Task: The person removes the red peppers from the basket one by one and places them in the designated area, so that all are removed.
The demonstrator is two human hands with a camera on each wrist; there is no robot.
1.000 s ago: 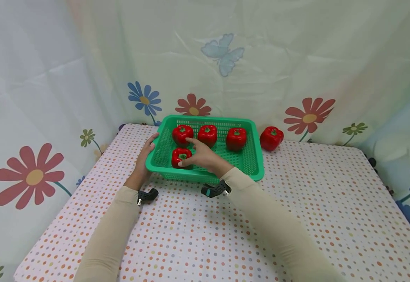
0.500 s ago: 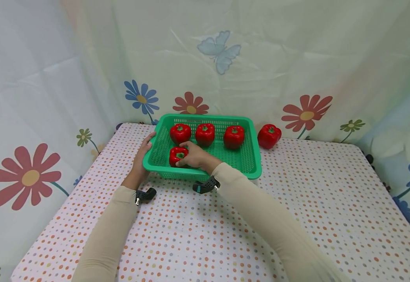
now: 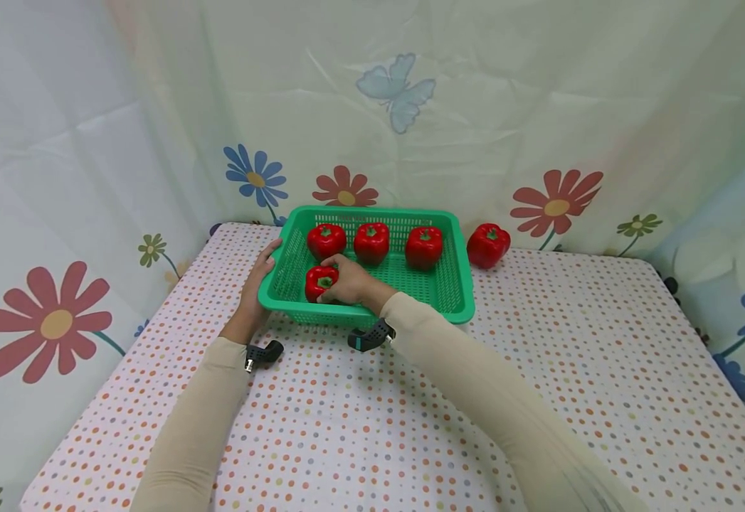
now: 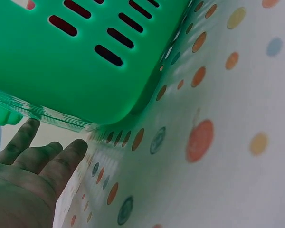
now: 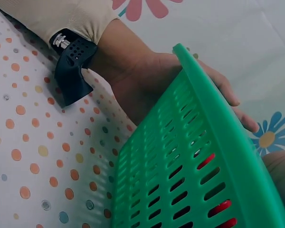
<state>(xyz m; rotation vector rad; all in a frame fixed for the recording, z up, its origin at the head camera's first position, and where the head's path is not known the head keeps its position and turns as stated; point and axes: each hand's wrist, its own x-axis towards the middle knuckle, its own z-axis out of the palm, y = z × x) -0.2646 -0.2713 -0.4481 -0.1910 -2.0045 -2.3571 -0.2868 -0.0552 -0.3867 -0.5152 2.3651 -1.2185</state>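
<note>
A green plastic basket [image 3: 452,313] holds several red bell peppers. My right hand [image 3: 351,282] reaches over its front wall and grips the front-left bell pepper [image 3: 318,282], thumb at the near side and fingers at the far side. Behind it sit a back-left pepper [image 3: 326,241] and a middle pepper [image 3: 372,243], with another pepper [image 3: 423,247] to the right. My left hand [image 3: 256,286] lies along the basket's left side, its fingers extended against the outer wall. In the left wrist view, the left hand's fingers [image 4: 64,164] look straight beside the basket.
One more red bell pepper [image 3: 489,246] stands on the table outside the basket's right end. The table [image 3: 359,427] has a dotted cover. A flowered curtain [image 3: 462,142] hangs right behind the basket.
My right hand has moved slightly left and down onto the front-left pepper, and its fingers have closed around it. The left hand stays at the basket's side. The view has shifted slightly.
</note>
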